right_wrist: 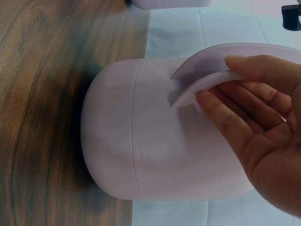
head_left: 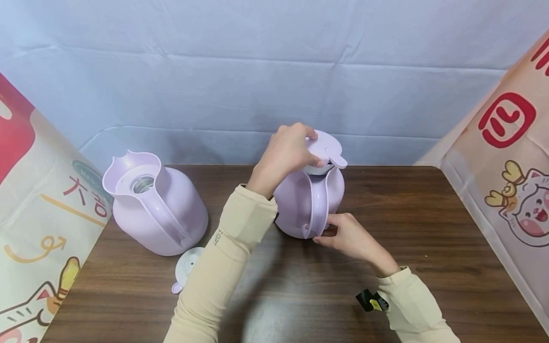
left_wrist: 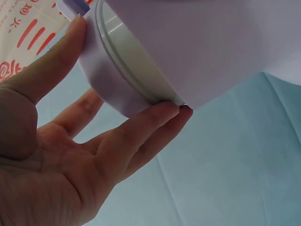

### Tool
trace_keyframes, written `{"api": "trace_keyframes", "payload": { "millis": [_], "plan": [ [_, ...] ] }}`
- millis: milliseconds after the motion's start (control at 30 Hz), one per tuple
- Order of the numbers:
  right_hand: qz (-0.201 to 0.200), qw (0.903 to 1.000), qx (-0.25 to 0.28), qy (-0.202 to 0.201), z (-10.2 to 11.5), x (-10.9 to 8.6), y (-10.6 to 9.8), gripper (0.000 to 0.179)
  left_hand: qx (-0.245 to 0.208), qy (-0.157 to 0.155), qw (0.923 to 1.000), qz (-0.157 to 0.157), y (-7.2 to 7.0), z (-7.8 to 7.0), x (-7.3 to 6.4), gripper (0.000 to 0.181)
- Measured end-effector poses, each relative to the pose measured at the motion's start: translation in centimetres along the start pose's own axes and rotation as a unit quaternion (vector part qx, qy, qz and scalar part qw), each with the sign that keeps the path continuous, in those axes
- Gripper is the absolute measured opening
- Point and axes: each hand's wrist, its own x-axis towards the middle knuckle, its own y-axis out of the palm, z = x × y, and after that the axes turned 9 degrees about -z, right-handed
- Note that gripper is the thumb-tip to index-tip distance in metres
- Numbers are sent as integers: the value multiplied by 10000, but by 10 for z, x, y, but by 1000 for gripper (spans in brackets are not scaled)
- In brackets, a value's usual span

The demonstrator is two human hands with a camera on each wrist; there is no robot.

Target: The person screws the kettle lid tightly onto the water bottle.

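Observation:
A lilac vacuum jug [head_left: 293,205] stands upright at the table's back middle. My left hand [head_left: 288,151] grips its round lid [head_left: 323,145] by the sides. In the left wrist view the lid [left_wrist: 106,70] sits partly raised at the jug's mouth, its pale lower ring showing, with the thumb on one side and fingers beneath. My right hand [head_left: 349,236] holds the lower part of the jug's handle [head_left: 319,205]. In the right wrist view, thumb and fingers of that hand [right_wrist: 263,108] pinch the handle's edge.
A second lilac jug [head_left: 184,205], lidless with its inner opening showing, stands at the left. A loose lid [head_left: 187,264] lies beside it, partly behind my left sleeve [head_left: 227,252]. The wooden table [head_left: 407,205] ends at a pale cloth backdrop [head_left: 257,85].

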Motion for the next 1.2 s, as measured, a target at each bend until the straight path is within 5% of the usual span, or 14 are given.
{"api": "trace_keyframes", "payload": {
  "millis": [333, 1200],
  "plan": [
    [32, 9999, 102, 42, 1, -1, 0, 21, 251, -28, 9996, 133, -3, -3, 2, 58],
    [48, 9997, 227, 55, 0, -1, -1, 20, -159, 112, 9998, -100, -1, 1, -4, 50]
  ]
}}
